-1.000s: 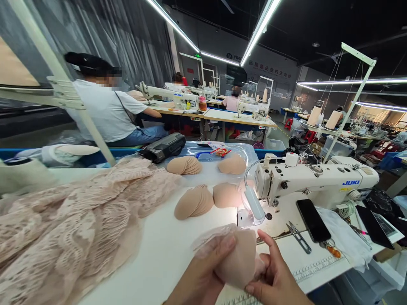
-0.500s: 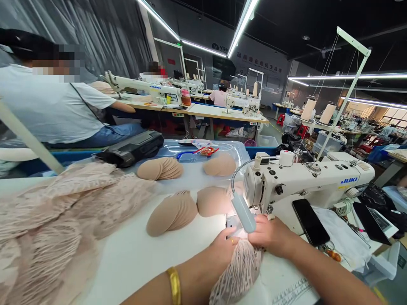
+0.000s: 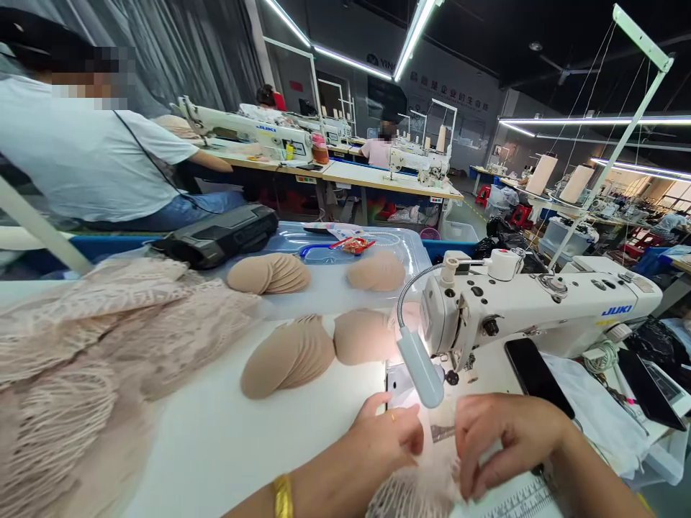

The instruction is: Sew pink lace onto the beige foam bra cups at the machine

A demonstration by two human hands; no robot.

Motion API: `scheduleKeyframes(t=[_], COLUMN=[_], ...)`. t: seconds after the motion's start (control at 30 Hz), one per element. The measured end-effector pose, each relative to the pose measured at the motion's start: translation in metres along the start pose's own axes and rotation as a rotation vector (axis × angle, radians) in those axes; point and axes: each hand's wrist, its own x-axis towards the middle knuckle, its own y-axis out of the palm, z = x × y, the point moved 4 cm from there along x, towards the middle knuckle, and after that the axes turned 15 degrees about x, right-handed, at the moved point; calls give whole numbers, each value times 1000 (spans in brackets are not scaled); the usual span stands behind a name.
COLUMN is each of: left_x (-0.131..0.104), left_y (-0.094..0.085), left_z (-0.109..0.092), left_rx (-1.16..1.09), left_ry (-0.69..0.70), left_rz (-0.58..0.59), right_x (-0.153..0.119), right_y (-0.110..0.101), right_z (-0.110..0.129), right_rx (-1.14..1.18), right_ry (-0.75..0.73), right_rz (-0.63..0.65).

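At the near edge of the sewing table (image 3: 227, 446), seen from the head camera, both hands rest on a piece of pink lace fabric (image 3: 415, 493) bunched just in front of the sewing machine (image 3: 540, 309). The left hand (image 3: 386, 439) lies palm-down with its fingers curled, pinching the upper edge of the lace; a gold bangle (image 3: 281, 496) circles that wrist. The right hand (image 3: 504, 439) is also curled, fingertips pressing down on the lace's right side, close beside the left hand with a narrow gap between them. The lace sits below the machine's needle area, under the small lamp (image 3: 419, 367) on its gooseneck, which throws bright light on the table there.

Further back toward the middle of the table lie stacks of beige foam cups (image 3: 288, 352), with more on a clear plastic lid (image 3: 324, 295) near the far edge. A large heap of pink lace (image 3: 97, 360) covers the table's left side. A black phone (image 3: 537, 367) leans against the machine's base at the right. Beyond the far edge a person in a white shirt (image 3: 91, 158) sits at another machine.
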Motion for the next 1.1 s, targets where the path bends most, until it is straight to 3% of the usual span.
scheduleKeyframes(t=[0.07, 0.1, 0.2, 0.27, 0.4, 0.63, 1.1], left_x=[-8, -11, -17, -15, -6, -17, -21], left_y=[3, 4, 11, 13, 11, -13, -29], left_z=[3, 3, -3, -5, -9, -33, -47], left_rx=[138, 199, 290, 321, 323, 344, 166], left_ry=[-48, -47, 69, 52, -163, 127, 48], left_rz=[-61, -90, -148, -161, -119, -299, -233], right_x=[-7, -8, -5, 3, 16, 12, 13], right_y=[-5, -9, -14, -7, 7, 3, 0], right_z=[7, 8, 0, -9, -26, -33, -32], right_rx=[120, 130, -19, -235, -637, -750, -746], right_ry=[7, 19, 53, 81, 174, 246, 234], right_rz=[38, -46, -459, -545, -452, -455, -493])
